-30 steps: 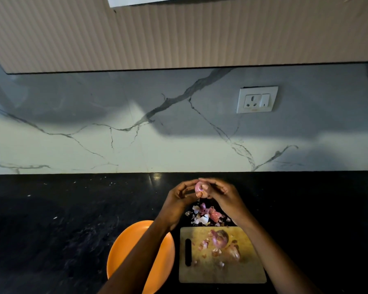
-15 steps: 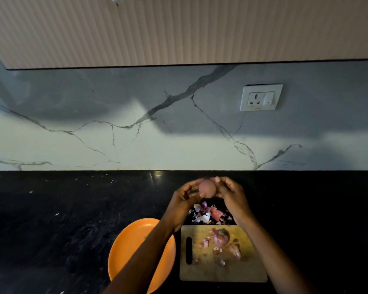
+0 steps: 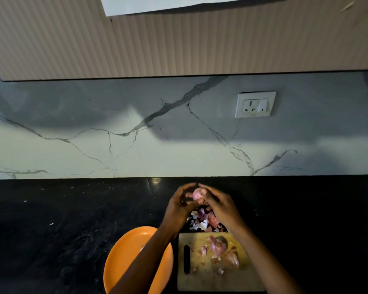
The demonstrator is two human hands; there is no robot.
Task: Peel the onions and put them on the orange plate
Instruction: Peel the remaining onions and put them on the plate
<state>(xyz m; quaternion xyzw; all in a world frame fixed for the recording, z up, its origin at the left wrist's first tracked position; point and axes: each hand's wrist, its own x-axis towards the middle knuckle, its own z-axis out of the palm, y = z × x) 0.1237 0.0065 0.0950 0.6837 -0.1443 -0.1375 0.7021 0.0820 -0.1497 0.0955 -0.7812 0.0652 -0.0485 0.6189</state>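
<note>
A small pink onion (image 3: 197,193) is held above the black counter between both hands. My left hand (image 3: 179,206) cups it from the left with curled fingers, and my right hand (image 3: 218,203) pinches it from the right with thumb and fingertips. Below them lies a heap of onion skins (image 3: 202,222). A wooden cutting board (image 3: 217,279) carries two more onions (image 3: 219,245) and scraps of peel. The orange plate (image 3: 123,262) sits left of the board, partly hidden by my left forearm.
The black stone counter (image 3: 62,230) stretches left and right of the work spot. A marble backsplash rises behind it with a white wall socket (image 3: 255,104) at the right. A ribbed cabinet hangs overhead.
Both hands have closed in more tightly round the onion, covering more of it than half a second ago. The view has shifted slightly. The plate, board and peels have stayed put.
</note>
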